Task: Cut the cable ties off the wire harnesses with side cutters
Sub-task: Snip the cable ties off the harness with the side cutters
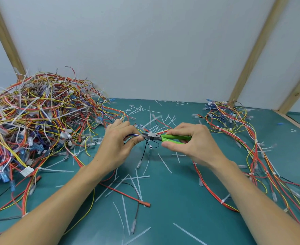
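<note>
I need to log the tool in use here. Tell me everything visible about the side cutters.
The side cutters have bright green handles, plastic-looking, and a small dark metal head with a pale patch near the pivot. They lie roughly level above the teal mat, head pointing left. The right hand grips the handles, thumb underneath, fingers curled over. The tips meet the wire bundle pinched by the left hand; whether a tie sits between the blades is too small to tell.
</note>
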Action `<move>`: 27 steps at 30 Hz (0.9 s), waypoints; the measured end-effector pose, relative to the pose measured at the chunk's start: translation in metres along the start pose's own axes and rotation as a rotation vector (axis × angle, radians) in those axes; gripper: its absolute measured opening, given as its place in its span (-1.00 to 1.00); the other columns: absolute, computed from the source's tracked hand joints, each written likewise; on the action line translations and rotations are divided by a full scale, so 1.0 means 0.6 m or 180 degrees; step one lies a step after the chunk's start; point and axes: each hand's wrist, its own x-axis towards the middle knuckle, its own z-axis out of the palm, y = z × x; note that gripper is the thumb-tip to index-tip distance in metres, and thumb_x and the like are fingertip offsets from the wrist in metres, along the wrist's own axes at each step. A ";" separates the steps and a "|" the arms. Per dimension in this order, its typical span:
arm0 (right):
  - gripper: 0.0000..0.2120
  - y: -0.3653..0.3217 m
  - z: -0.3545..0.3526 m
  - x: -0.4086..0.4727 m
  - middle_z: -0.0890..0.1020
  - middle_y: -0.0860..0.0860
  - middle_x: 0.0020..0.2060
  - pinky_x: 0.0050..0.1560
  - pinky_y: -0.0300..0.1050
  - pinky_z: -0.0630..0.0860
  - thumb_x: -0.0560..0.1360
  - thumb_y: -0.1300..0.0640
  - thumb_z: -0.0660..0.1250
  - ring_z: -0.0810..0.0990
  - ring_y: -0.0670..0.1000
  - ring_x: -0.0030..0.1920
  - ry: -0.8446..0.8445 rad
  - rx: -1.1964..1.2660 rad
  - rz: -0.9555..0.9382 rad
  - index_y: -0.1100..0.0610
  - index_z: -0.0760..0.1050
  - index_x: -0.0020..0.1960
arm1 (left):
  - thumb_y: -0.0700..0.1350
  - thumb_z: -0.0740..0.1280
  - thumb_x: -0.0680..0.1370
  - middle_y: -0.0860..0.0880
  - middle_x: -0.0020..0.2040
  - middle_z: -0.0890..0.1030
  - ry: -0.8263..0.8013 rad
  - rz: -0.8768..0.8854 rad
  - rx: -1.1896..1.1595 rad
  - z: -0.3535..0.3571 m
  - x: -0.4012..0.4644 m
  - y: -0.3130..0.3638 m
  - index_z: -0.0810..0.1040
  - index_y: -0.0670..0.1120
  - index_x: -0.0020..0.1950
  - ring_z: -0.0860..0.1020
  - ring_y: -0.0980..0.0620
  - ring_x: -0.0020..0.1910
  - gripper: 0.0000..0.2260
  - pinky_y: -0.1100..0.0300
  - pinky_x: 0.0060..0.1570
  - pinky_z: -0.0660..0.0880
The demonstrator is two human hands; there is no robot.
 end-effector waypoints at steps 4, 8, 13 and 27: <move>-0.89 0.003 0.012 -0.002 0.69 -0.13 -0.21 -0.24 -0.21 0.42 0.41 -0.04 0.62 0.58 -0.08 -0.25 0.0236 0.0210 0.0085 -0.15 0.74 -0.09 | 0.00 0.36 0.55 0.12 -0.30 0.38 0.0104 -0.0081 -0.0099 -0.005 0.003 0.003 0.62 -0.06 -0.14 0.32 0.00 -0.19 -0.84 -0.06 -0.10 0.32; -0.79 -0.001 0.023 0.001 0.68 -0.09 -0.25 -0.36 -0.21 0.40 0.59 -0.09 0.42 0.49 -0.07 -0.39 0.0498 0.0845 0.0511 0.03 0.65 -0.09 | 0.00 0.38 0.55 0.12 -0.31 0.37 0.0136 -0.0127 -0.0176 -0.006 0.003 0.003 0.63 -0.09 -0.14 0.34 0.09 -0.18 -0.82 -0.07 -0.12 0.33; -0.56 -0.031 0.032 0.003 0.75 0.04 -0.06 -0.45 -0.08 0.55 0.52 -0.22 0.30 0.55 0.00 -0.35 0.0283 0.1863 0.0780 0.18 0.49 0.04 | -0.02 0.39 0.57 0.07 -0.29 0.42 0.0142 -0.0225 -0.0356 -0.002 0.001 0.009 0.60 -0.03 -0.12 0.35 0.05 -0.18 -0.89 0.00 -0.12 0.32; -0.75 -0.014 0.052 -0.009 0.69 -0.15 -0.11 0.11 0.01 0.59 0.55 0.26 0.47 0.67 -0.08 -0.09 0.0474 0.0772 0.0373 0.05 0.42 0.05 | -0.04 0.04 0.65 -0.15 -0.14 0.72 0.0291 -0.0810 -0.2079 0.013 -0.008 0.014 0.68 -0.18 0.08 0.66 -0.12 -0.10 -0.57 0.14 0.05 0.55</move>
